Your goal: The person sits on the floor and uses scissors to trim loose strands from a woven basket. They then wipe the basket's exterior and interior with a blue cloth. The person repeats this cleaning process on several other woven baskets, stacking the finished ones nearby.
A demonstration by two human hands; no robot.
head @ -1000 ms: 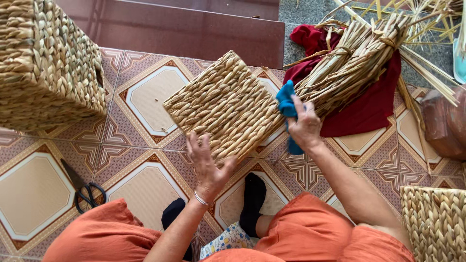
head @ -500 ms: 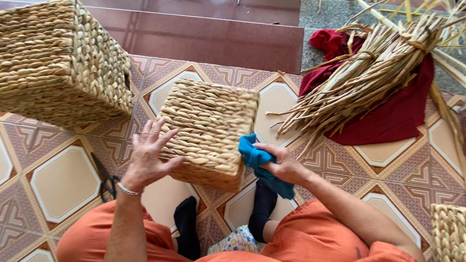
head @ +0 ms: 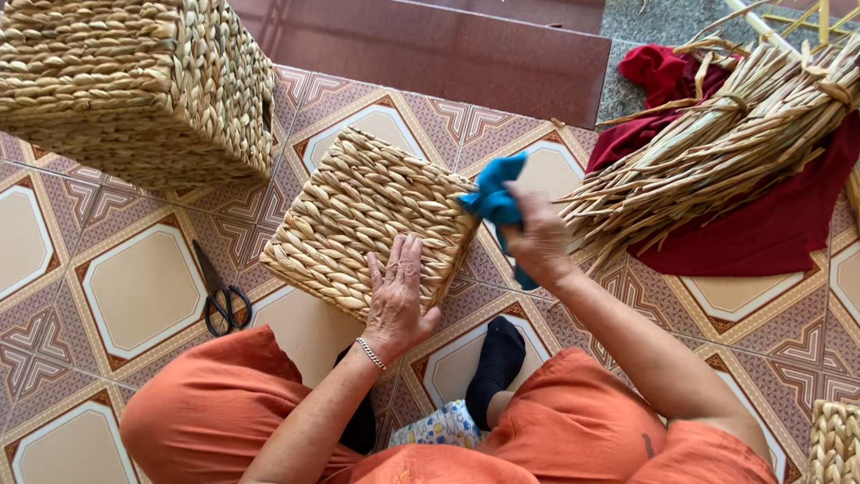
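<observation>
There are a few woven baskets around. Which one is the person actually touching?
The smaller basket in the middle of the tiled floor: the left hand lies flat on it. The bigger basket at upper left and the one at the lower right edge lie untouched.

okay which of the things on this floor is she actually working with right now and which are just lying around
In hand:
small woven basket, steadied by the left hand
blue cloth, gripped in the right hand

Lying about:
scissors
large woven basket
bundle of dried reeds
red cloth
</observation>
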